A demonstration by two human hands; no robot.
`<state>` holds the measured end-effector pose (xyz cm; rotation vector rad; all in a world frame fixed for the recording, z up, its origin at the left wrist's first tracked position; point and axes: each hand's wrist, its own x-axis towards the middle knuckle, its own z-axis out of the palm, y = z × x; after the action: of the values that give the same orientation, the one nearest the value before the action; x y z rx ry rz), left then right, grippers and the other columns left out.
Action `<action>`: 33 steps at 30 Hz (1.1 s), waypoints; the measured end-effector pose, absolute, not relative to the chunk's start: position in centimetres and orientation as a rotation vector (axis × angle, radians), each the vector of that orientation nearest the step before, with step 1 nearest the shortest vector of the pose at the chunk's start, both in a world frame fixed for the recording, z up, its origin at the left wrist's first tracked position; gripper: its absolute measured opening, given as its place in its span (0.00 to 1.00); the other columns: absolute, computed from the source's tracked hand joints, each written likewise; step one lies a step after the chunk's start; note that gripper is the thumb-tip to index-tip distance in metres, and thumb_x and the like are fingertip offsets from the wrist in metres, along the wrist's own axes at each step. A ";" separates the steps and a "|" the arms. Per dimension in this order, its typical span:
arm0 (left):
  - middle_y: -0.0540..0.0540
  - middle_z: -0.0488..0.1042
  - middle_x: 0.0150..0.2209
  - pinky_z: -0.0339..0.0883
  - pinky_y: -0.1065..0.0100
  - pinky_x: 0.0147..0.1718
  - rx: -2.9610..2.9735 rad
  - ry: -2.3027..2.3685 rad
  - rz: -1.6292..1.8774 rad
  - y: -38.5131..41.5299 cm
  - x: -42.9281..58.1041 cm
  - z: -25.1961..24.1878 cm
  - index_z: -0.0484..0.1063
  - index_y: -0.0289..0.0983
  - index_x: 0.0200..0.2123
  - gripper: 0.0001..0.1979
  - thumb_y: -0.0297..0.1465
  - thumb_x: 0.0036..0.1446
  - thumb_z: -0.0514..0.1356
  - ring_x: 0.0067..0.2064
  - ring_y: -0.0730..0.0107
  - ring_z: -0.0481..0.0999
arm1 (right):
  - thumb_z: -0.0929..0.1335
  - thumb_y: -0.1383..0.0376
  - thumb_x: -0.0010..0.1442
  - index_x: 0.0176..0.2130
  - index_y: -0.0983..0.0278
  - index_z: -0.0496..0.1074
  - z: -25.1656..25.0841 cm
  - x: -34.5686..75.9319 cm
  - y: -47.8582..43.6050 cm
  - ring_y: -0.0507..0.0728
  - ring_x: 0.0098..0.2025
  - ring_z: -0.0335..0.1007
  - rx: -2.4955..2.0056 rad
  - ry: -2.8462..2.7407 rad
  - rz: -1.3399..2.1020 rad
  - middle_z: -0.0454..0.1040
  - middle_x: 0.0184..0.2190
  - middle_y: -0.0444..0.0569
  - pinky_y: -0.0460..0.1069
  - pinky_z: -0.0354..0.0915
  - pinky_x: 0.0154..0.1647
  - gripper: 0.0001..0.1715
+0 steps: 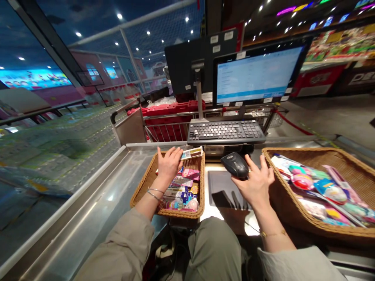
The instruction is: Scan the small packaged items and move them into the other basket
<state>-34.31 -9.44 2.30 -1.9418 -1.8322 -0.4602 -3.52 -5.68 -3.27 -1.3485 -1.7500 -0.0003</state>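
Pinching the left end of a thin, flat, white-and-brown rectangular package (193,153) in the bare left hand (169,162), with most fingers close together over the top, the outermost standing apart, and the thumb largely hidden; holding this package out over the far right corner of a small, brown, woven rectangular basket (139,190); cannot tell whether touching the rim there. Inside, heaped along the right and near edges, small pink, blue and white packs (191,173); beneath, a long silver-coloured metal counter (88,210). Spreading the fingers of the bare right hand (253,175) wide, with thumb and index finger meeting the near right end of a black, rounded plastic scanner (234,164); cannot tell how firmly gripped, with part of the scanner hidden behind the hand; poised above the far right corner of a flat, dark grey square mat (215,183), just left of a larger brown woven basket (310,157); in this one, a jumble of red, blue and green plastic-wrapped goods (331,191); past the counter's far edge, a black keyboard (225,132) below a lit, black-framed monitor (258,74).
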 end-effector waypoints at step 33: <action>0.41 0.76 0.61 0.19 0.22 0.65 -1.964 -1.626 -0.714 -6.0 -27.4 -1.4 0.71 0.45 0.62 0.23 0.31 0.65 0.60 0.67 0.45 0.68 | 0.72 0.61 0.51 0.31 0.61 0.76 -3.1 -3.5 -6.3 0.75 0.76 0.40 -1.097 -1.923 -0.104 0.72 0.64 0.50 0.78 0.35 0.69 0.06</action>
<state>-27.36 -5.95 -1.35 -1.9641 -1.6257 -0.7139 -3.55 -6.31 -3.09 -1.0973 -1.9226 -0.1041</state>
